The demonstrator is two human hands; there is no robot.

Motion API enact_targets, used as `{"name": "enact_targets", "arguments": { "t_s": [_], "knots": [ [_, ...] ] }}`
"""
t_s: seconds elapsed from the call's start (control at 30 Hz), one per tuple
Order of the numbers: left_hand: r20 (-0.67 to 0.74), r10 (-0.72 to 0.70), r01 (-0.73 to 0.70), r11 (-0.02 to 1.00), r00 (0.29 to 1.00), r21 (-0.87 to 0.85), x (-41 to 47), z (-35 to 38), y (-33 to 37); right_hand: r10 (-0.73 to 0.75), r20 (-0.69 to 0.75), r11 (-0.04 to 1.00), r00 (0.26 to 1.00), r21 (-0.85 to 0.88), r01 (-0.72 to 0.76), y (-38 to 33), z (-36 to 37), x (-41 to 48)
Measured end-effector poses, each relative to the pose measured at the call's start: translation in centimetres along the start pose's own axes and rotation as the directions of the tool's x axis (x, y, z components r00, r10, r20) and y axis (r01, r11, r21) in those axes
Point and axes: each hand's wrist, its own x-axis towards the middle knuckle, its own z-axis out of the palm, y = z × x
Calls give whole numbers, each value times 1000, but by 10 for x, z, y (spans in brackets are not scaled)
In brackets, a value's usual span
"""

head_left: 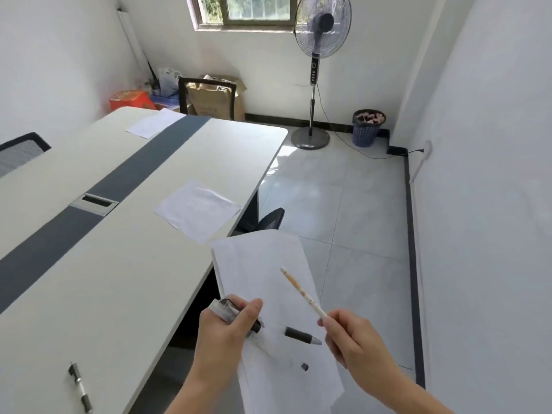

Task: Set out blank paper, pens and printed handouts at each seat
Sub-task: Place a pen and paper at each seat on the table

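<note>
Held in the left hand [227,330], fingers clenched: a stack of white paper sheets [268,294] together with a bundle of dark, clear-barrelled pens [236,316], thumb pressed over the pens against the paper. Fanned up and away from those fingers, off the table's edge and over the floor. Poking out to the right of the thumb, a black-gripped pen tip [303,336], between the two hands.

Pinched in the right hand [352,339], fingertips closed on its lower end: a slim white pen with orange markings [301,291], slanted up and to the left from the fingers, lying across the held sheets in view. Touching the paper or not, could not tell.

Beyond the fingertips, flat on the long white table with a grey centre stripe [104,264]: one white blank sheet [198,210] near the table's right edge. Much farther off, at the far end, a second white sheet [155,122]. Left of and below the left hand, near the table's near edge, a single clear pen with dark ends [80,386], lying apart from any paper.
</note>
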Motion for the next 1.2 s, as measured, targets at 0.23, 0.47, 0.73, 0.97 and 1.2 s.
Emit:
{"name": "enact_targets", "arguments": {
  "t_s": [0.23, 0.47, 0.73, 0.97, 1.2],
  "knots": [
    [-50, 5, -8, 999, 999, -46, 123, 40, 14, 172, -79, 983, 982, 79, -165, 2, -55, 114],
    [-73, 28, -36, 995, 997, -98, 259, 79, 50, 213, -160, 977, 964, 67, -204, -39, -117, 237],
    [-177, -8, -9, 995, 984, -95, 359, 112, 65, 320, -87, 942, 943, 137, -307, -50, -155, 359],
    [-433, -82, 40, 994, 897, -104, 432, 147, 64, 357, 72, 931, 931, 55, -362, -48, -211, 507],
    [-663, -129, 68, 991, 738, -117, 461, 179, 77, 249, 252, 933, 935, -321, -162, -82, -221, 651]
  ]
}}
